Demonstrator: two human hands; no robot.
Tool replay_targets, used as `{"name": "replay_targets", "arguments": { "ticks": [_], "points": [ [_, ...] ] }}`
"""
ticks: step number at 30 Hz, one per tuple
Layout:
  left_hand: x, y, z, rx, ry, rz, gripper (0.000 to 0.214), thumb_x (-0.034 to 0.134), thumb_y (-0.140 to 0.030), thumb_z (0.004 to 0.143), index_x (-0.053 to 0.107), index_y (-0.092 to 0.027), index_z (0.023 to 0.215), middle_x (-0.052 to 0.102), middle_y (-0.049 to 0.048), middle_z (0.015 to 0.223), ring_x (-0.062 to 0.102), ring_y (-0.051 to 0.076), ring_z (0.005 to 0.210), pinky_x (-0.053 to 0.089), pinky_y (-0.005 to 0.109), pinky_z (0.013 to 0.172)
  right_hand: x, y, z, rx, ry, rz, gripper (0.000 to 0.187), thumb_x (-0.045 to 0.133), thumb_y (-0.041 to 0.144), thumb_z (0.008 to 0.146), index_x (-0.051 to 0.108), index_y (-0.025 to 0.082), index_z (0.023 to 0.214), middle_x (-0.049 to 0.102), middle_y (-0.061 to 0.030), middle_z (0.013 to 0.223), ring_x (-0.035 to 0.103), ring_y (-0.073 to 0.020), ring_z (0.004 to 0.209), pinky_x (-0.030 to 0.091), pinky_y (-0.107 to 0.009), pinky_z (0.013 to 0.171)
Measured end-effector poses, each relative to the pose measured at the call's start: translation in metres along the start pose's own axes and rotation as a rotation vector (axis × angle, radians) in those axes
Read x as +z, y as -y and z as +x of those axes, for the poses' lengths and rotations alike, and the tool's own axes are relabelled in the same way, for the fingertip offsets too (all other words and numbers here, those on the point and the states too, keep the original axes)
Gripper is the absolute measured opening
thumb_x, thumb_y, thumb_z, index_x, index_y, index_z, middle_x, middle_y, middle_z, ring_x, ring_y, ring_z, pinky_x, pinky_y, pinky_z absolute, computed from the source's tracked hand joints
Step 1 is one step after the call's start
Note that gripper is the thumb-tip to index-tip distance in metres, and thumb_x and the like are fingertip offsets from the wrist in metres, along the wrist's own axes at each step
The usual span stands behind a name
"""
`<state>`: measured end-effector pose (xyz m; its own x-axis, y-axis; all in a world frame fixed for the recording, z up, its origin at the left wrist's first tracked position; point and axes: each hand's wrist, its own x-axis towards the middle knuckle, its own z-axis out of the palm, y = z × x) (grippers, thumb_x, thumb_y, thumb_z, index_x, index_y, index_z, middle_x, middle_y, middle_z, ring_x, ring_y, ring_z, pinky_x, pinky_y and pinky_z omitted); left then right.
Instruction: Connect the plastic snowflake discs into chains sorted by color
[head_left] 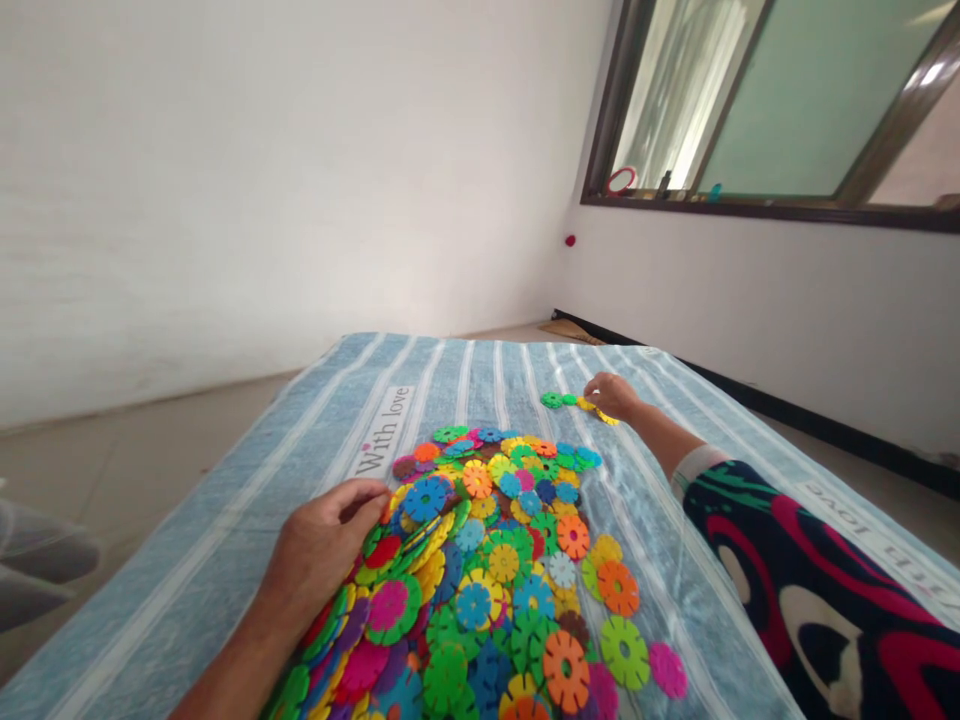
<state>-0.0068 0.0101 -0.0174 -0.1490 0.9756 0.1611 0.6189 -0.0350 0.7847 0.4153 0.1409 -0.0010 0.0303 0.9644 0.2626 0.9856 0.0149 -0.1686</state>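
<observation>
A large heap of notched plastic snowflake discs (502, 563) in many colours covers the near middle of the cloth. My left hand (322, 540) is at the heap's left edge, thumb and forefinger pinched on an orange disc (386, 507) that shows only in part. Beyond the heap, to the right, my right hand (613, 396) has its fingers closed at a short row of discs. A green disc (551, 400) lies at the row's left end, and a yellow disc (606, 416) lies under the hand. The right fingertips are partly hidden.
A blue-and-white striped cloth (461, 385) with printed lettering covers the table. Loose pink (667, 670) and green (624, 652) discs lie at the heap's right edge. White walls stand behind, and a window sill (750, 208) at right holds a small round mirror (622, 180).
</observation>
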Motion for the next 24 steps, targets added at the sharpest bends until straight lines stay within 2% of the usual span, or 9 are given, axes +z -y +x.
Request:
{"name": "replay_targets", "arguments": {
  "ticks": [6,11,19,24],
  "points": [
    [0.0,0.001,0.001,-0.02,0.01,-0.003,0.027,0.059,-0.046,0.06,0.073,-0.027,0.073,0.076,-0.0029,0.073,0.069,0.023,0.071,0.051,0.026,0.064,-0.001,0.001,0.004,0.002,0.041,-0.03,0.019,0.061,0.012,0.076,0.079,0.019,0.081,0.073,-0.0073,0.093,0.065,-0.0194,0.087,0.045,-0.023,0.072],
    [0.0,-0.003,0.001,-0.042,0.014,0.0,0.027,0.059,-0.046,0.06,0.073,-0.027,0.073,0.075,-0.0025,0.073,0.068,0.023,0.071,0.052,0.027,0.066,0.002,0.001,0.004,0.019,0.033,-0.037,0.021,0.061,0.013,0.077,0.079,0.019,0.085,0.072,-0.0086,0.1,0.064,-0.0216,0.093,0.045,-0.024,0.074],
    [0.002,0.003,0.001,0.016,-0.002,0.013,0.026,0.059,-0.046,0.064,0.073,-0.026,0.074,0.075,-0.0029,0.071,0.068,0.022,0.069,0.051,0.026,0.06,0.006,-0.008,-0.001,0.084,-0.058,-0.013,0.025,0.058,0.011,0.08,0.077,0.02,0.094,0.069,-0.0103,0.106,0.063,-0.0239,0.099,0.046,-0.03,0.081],
    [0.001,0.003,0.002,-0.009,0.002,0.025,0.027,0.057,-0.045,0.063,0.073,-0.027,0.076,0.076,-0.0027,0.075,0.069,0.023,0.073,0.051,0.027,0.064,0.005,-0.004,-0.016,0.048,-0.122,0.026,0.025,0.057,0.009,0.08,0.076,0.02,0.092,0.069,-0.0092,0.104,0.062,-0.0247,0.098,0.047,-0.032,0.084]
  ]
}}
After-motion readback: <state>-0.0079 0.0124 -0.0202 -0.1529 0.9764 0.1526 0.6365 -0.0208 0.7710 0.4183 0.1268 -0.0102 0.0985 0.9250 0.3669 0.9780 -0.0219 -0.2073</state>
